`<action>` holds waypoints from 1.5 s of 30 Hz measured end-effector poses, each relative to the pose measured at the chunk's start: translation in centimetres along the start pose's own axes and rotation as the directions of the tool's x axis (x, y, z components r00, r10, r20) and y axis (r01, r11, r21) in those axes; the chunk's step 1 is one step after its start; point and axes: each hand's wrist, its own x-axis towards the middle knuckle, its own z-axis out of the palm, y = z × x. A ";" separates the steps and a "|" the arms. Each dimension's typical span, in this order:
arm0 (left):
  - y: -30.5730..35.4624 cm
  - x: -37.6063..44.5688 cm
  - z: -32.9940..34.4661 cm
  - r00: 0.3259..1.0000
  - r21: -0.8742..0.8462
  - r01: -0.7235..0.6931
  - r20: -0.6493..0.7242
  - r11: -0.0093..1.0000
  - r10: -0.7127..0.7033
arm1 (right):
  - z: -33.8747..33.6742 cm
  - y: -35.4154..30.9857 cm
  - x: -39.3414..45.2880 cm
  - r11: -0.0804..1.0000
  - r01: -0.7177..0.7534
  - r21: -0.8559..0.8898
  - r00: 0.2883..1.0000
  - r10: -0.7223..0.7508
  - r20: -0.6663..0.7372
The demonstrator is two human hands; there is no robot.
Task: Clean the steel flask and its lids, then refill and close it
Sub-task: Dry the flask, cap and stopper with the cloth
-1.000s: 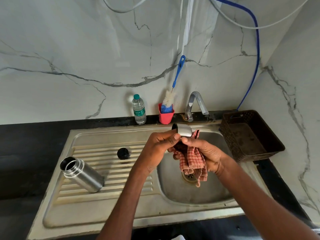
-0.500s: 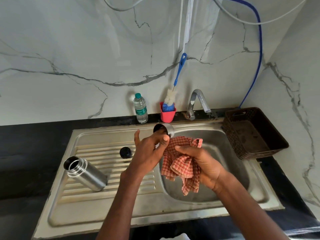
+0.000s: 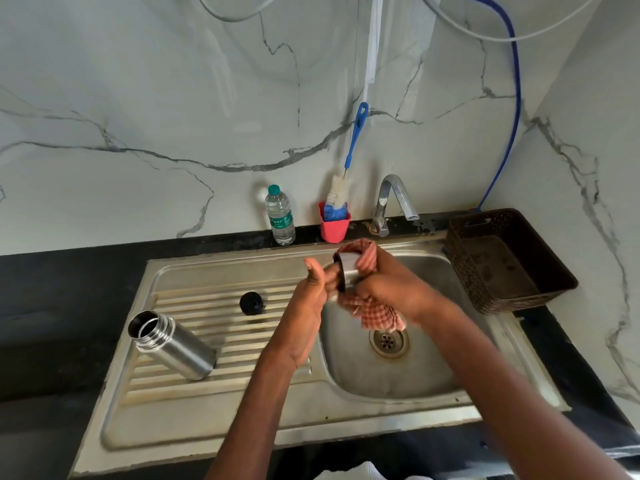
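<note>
The open steel flask (image 3: 176, 348) stands tilted on the ribbed draining board of the sink (image 3: 214, 424), its mouth towards the upper left. A small black inner lid (image 3: 251, 303) lies on the ribs behind it. Over the basin my left hand (image 3: 311, 299) holds the steel cup lid (image 3: 348, 271), fingers reaching into its dark opening and thumb raised. My right hand (image 3: 391, 289) grips a red checked cloth (image 3: 372, 311) wrapped over the lid's top and far side; the cloth's tail hangs down towards the drain.
At the back of the counter stand a plastic water bottle (image 3: 280, 216), a red cup (image 3: 334, 225) with a blue-handled bottle brush (image 3: 349, 161), and the tap (image 3: 393, 199). A dark brown basket (image 3: 502, 261) sits right of the basin. The drain (image 3: 388, 341) lies below my hands.
The cloth has moved from hanging beside the lid to being wrapped over it, and my right hand has closed in against the lid. Both hands have shifted slightly right, over the basin.
</note>
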 end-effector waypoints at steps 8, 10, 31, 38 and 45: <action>0.6 1.2 -0.1 0.987 0.488 -0.063 -0.100 0.871 0.127 | 3.7 2.6 -0.9 0.961 0.230 0.156 0.962 -0.200 -0.186; 0.8 0.6 0.4 0.994 0.386 -0.037 -0.081 0.922 0.073 | 3.5 2.8 -0.7 0.951 0.285 -0.124 0.922 -0.307 -0.236; -1.1 1.6 -3.2 0.980 0.455 0.166 -0.172 0.875 -0.097 | 1.9 1.6 -5.5 0.664 -0.062 0.745 0.997 0.002 0.082; 0.1 0.6 -0.6 0.991 -0.067 0.129 -0.014 0.989 -0.131 | 3.3 3.2 -1.6 0.864 0.257 -0.432 0.898 -0.379 -0.225; 0.3 -0.3 0.2 0.990 0.072 0.083 0.108 0.994 -0.091 | 0.8 -0.9 0.2 0.972 -0.129 -0.199 0.985 0.103 -0.136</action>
